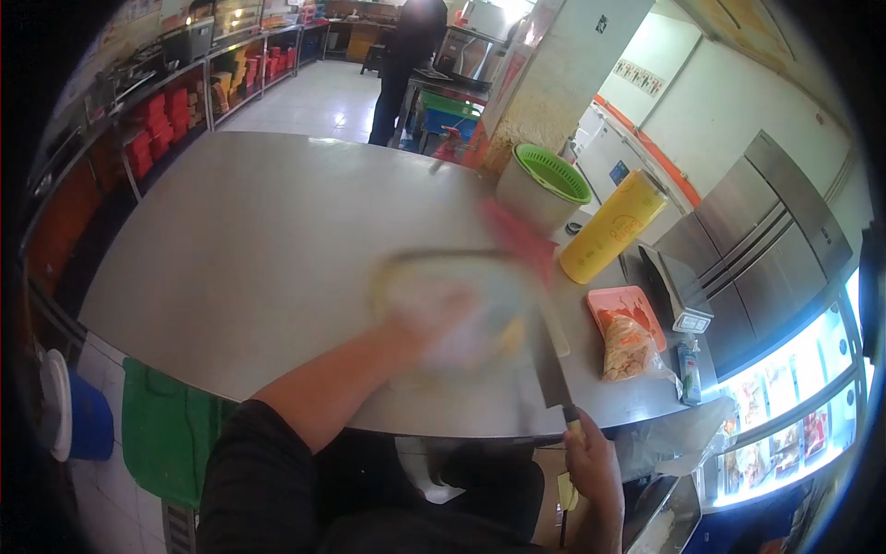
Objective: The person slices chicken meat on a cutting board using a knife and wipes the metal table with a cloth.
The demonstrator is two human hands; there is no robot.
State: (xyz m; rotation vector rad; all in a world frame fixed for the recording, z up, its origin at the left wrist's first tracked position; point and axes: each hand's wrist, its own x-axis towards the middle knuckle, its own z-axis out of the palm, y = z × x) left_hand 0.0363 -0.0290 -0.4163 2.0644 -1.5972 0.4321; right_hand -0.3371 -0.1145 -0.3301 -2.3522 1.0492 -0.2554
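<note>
My left hand (448, 323) is smeared by motion over a pale, blurred board or cloth (397, 286) on the metal table (231, 249); its fingers cannot be made out. Near the table's front edge, my right hand (593, 464) is wrapped round the handle of a large knife (554, 377). The blade points up and away, just right of the blurred item. Behind the blade lies a pale strip (554, 323). A bag of sliced food (628, 349) rests partly on a pink tray (628, 309), right of the knife.
A yellow cylinder (614, 226), a white tub with a green basket (544, 185), a red cloth (517, 235) and a scale (678, 291) stand or lie at the right. A green bin (166, 429) is below the left edge. A person (406, 69) stands beyond the table.
</note>
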